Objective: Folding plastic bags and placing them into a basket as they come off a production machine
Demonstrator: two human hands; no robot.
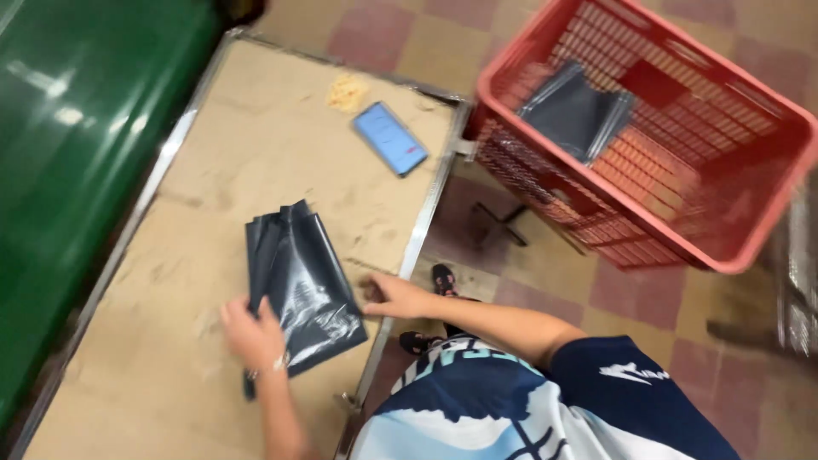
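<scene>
A stack of dark grey plastic mailer bags (298, 281) lies on a worn beige table (239, 162) with a metal rim. My left hand (252, 334) rests on the stack's near left edge, fingers bent over it. To the right of the stack, at the table's right edge, my right hand (394, 296) lies flat with fingers spread and holds nothing.
A blue phone (390, 138) lies face up at the far end of the table, next to a small yellowish patch (348, 90). Right of the table stands a red plastic crate (724, 145) holding dark grey bags (576, 112). A green surface (77, 145) borders the left. The floor is checkered tile.
</scene>
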